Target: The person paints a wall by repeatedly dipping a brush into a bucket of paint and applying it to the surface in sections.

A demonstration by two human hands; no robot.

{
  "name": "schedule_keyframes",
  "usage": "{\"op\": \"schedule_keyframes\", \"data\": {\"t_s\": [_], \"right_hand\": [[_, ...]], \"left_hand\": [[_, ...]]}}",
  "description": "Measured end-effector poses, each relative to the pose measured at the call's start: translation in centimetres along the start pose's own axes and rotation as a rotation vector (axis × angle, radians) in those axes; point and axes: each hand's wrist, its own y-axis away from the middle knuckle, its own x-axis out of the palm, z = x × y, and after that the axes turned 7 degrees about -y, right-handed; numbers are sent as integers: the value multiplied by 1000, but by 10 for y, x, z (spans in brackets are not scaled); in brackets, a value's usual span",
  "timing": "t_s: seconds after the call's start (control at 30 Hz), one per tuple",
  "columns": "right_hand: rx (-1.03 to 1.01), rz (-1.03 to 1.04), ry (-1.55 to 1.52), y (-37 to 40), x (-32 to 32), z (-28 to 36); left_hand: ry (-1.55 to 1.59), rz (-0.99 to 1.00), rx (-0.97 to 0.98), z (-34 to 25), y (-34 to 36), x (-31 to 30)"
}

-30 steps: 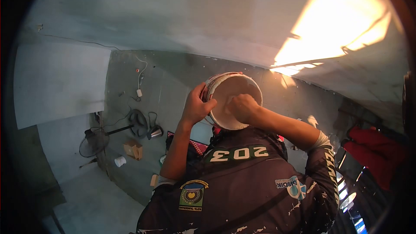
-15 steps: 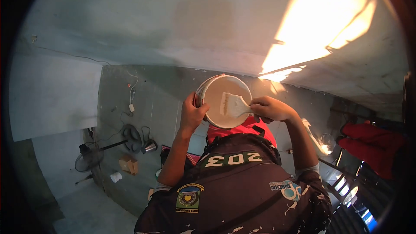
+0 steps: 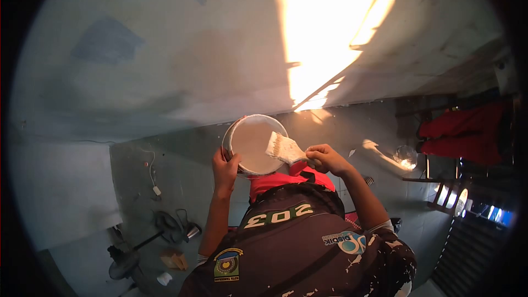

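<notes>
My left hand [image 3: 225,171] grips the near left side of a round paint bucket [image 3: 250,146], its thumb by the rim. Pale, whitish paint covers the inside of the bucket, which I hold in front of my waist. In my right hand [image 3: 325,159] is a wide paintbrush [image 3: 286,148], fingers closed around its handle. White paint coats the bristles, which overlap the right part of the bucket's opening in this view.
A wall [image 3: 209,66] with grey patches and a bright sunlit area rises ahead. On the floor to the left are a fan [image 3: 124,261], a power strip [image 3: 157,191], a cardboard box [image 3: 174,259] and a white cup [image 3: 164,279]. Red cloth [image 3: 462,135] hangs at the right.
The view has turned and shifted, so the bucket sits lower and further left. The brush has come up from the paint toward the bucket's right rim, its bristles now plainly visible.
</notes>
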Motion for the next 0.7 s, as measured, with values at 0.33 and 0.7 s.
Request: {"op": "schedule_keyframes", "data": {"t_s": [0.33,0.7], "right_hand": [[-244,-156,-61,16,-5,9],[-606,-862,30,-130,-123,8]], "left_hand": [[32,2,23,-16,5,13],[-111,-133,-64,-9,11,-2]]}}
